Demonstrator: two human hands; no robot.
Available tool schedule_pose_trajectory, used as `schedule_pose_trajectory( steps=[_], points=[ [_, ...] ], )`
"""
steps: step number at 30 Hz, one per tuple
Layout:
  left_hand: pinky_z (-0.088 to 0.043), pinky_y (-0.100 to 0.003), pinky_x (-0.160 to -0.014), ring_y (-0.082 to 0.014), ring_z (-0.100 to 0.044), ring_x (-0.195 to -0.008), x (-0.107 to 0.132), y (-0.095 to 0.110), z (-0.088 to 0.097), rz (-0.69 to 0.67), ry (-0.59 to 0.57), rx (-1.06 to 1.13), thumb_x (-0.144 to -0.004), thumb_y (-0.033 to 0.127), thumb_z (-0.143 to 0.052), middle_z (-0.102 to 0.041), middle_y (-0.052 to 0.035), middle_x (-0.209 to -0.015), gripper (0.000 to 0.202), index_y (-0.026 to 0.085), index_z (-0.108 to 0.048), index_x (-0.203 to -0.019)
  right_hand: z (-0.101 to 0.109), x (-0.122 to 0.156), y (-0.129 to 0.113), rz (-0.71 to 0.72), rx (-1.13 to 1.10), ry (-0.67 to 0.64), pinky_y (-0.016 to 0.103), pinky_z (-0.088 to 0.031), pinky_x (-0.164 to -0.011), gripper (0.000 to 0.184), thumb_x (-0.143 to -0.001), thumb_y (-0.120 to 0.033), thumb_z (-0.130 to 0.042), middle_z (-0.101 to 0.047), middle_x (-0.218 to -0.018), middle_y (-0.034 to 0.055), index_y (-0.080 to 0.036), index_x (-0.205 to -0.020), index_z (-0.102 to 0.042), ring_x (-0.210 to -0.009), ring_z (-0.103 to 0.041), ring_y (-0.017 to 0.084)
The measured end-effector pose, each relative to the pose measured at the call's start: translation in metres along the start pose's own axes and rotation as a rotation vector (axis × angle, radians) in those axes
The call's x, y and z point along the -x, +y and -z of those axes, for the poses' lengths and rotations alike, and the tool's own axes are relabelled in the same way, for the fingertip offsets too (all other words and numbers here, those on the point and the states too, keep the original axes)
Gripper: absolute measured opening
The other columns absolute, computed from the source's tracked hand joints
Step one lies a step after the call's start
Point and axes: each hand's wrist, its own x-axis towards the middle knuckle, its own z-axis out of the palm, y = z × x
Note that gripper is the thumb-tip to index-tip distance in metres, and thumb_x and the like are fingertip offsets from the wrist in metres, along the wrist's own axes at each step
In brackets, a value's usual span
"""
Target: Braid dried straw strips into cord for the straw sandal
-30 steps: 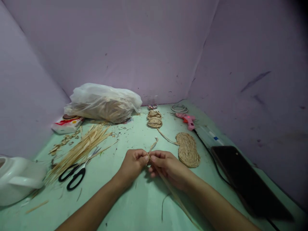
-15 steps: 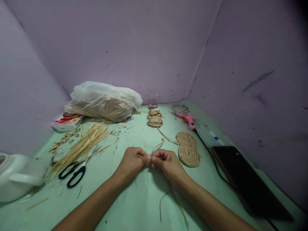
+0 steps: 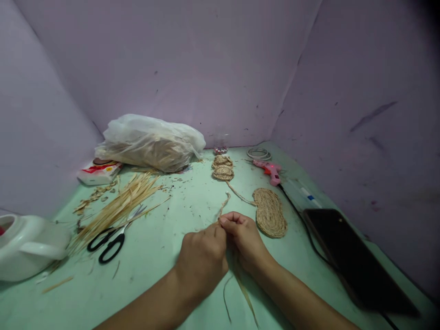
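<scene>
A short length of twisted fibre cord rises from between my fingers, and loose strands trail below toward the near edge. My left hand is closed at the cord, knuckles up, its fingertips mostly hidden. Touching it, my right hand pinches the cord between thumb and forefinger. Just right of my hands lies a flat coiled sole-shaped piece of the same cord. From it a cord runs back to a wound bundle of cord.
Scissors lie beside dry fibre strips on the left, near a white jug. Behind are a plastic bag and a bead jar. To the right are a pink glue gun and a dark phone.
My left hand has turned over, knuckles now upward, and moved right against the right hand. The cord's free end stands more upright. The view has shifted slightly.
</scene>
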Motion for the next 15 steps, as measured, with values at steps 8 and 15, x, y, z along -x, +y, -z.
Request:
schedule_pose_trajectory(
  steps=[8, 15],
  points=[
    [-0.039, -0.024, -0.045, -0.0129, -0.052, -0.046, -0.027, -0.020, 0.028, 0.477, -0.015, 0.693, -0.069, 0.025, -0.047, -0.061, -0.0043, -0.060, 0.024, 0.013, -0.061, -0.085, 0.001, -0.001, -0.007, -0.063, 0.079, -0.091, 0.019, -0.013, -0.034, 0.017, -0.059, -0.024, -0.063, -0.042, -0.037, -0.0070, -0.014, -0.054, -0.051, -0.029, -0.023, 0.001],
    [-0.028, -0.018, -0.031, -0.0067, -0.039, -0.031, -0.034, -0.039, 0.010, 0.625, -0.436, 1.215, -0.058, 0.020, -0.052, -0.045, 0.0023, -0.039, 0.012, 0.011, -0.056, -0.053, 0.000, 0.000, -0.004, -0.034, 0.118, -0.203, 0.021, -0.031, -0.045, 0.019, -0.057, -0.027, -0.065, -0.053, -0.048, -0.0005, -0.013, -0.057, -0.052, -0.044, -0.046, 0.008]
  ],
)
